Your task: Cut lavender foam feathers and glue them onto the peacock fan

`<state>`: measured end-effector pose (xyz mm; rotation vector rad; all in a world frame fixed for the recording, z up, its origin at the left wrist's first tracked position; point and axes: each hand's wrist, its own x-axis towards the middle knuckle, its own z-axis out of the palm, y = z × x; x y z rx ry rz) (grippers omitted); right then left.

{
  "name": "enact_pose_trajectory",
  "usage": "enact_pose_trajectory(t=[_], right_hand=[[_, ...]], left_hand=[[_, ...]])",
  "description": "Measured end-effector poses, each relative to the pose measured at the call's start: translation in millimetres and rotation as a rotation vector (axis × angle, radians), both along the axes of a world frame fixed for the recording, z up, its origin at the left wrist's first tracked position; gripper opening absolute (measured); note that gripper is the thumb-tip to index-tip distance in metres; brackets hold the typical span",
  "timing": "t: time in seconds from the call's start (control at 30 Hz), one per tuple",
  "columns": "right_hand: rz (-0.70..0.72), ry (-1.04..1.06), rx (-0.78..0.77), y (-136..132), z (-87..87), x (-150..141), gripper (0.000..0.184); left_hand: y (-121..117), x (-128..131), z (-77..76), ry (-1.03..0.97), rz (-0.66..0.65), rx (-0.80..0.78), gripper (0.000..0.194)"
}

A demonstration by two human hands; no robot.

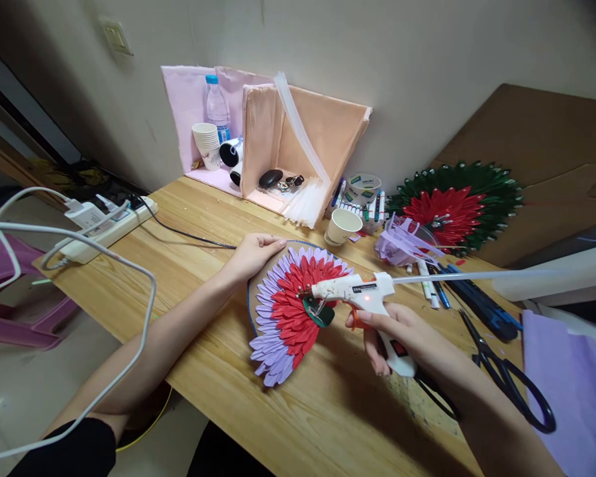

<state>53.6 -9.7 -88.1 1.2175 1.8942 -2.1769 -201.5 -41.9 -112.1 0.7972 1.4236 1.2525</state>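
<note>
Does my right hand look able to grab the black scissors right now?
Probably not: your right hand is wrapped around the glue gun. The black scissors lie nearby, so setting the gun down might free it.

soft shadows are cast across the tabletop (228,371); the wall (427,66) is dimmed toward upper corners; edges are stretched.

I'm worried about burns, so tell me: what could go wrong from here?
The right hand holds a white plastic glue gun, its red light glowing: if hot, its nozzle might scorch nearby red petals. The left hand, pinching the round brown cardboard, could get burned should the nozzle swing over. The black-handled scissors beside the right forearm might get knocked.
</note>
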Motion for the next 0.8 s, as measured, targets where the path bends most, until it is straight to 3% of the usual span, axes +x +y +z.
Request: enact_pose_trajectory(t=[0.8], right_hand=[[-0.041,-0.006,0.071,-1.8,2.3,-5.6,0.039]], left_hand=[[0.0,4.9,-5.2,-0.017,-0.041,0.031,0.027]])
